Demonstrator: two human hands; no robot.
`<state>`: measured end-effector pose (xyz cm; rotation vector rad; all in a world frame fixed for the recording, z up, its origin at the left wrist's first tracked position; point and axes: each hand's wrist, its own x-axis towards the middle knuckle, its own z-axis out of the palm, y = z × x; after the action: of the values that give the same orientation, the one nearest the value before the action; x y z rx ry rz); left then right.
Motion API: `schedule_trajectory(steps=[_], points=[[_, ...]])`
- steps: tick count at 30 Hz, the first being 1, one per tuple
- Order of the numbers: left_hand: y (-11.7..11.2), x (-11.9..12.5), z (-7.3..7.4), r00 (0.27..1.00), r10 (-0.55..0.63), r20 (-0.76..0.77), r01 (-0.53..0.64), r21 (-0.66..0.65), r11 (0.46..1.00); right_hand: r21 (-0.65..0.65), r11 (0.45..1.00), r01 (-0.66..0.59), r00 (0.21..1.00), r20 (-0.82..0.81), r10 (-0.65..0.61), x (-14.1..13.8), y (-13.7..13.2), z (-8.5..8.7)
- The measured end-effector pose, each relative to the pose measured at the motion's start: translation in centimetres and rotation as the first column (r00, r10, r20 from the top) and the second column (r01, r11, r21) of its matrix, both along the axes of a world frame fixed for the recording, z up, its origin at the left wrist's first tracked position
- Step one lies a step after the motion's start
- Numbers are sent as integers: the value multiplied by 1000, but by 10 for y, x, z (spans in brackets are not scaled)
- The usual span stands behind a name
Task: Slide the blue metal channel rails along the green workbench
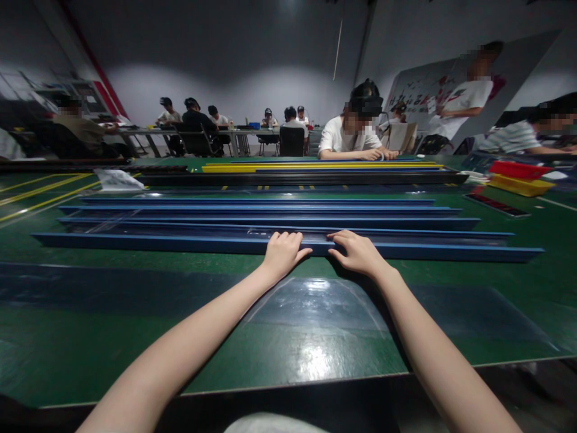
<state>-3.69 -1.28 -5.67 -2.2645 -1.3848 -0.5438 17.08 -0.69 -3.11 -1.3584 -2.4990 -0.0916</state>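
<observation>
A long blue plastic channel [157,242] with raised walls lies across the table, nearest to me. My left hand [283,252] grips its near wall around the middle, fingers over the rim and thumb stretched along the front. A short gap to the right, my right hand [354,249] is curled over the same wall, with the thumb on the front face and the fingers inside. Both hands hide parts of the rim. Behind this piece, more blue channels [225,210] lie roughly parallel to it.
Clear plastic sheet [460,307] covers part of the green table [90,355]. Farther back lie black strips [315,179] and a yellow strip [315,168]. A phone [496,205] and a yellow tray [518,185] are at right. A co-worker [336,141] sits opposite; several people are beyond.
</observation>
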Motion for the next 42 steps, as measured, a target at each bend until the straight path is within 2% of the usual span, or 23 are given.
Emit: schedule_trajectory(steps=[6, 20, 35, 42], points=[[0, 0, 0, 1000, -2, 1, 2, 2, 1000, -10, 1000, 4, 1000, 8, -4, 0, 0, 0], [-1, 2, 1, 1000, 6, 3, -6, -9, 1000, 81, 996, -30, 997, 68, 25, -16, 0, 0], [-2, -1, 3, 997, -75, 22, 75, -7, 997, 147, 987, -62, 990, 132, 42, -16, 4, 4], [-1, -2, 3, 988, -151, 25, 149, 52, 987, 156, 987, -31, 989, 149, 7, -7, 5, 4]])
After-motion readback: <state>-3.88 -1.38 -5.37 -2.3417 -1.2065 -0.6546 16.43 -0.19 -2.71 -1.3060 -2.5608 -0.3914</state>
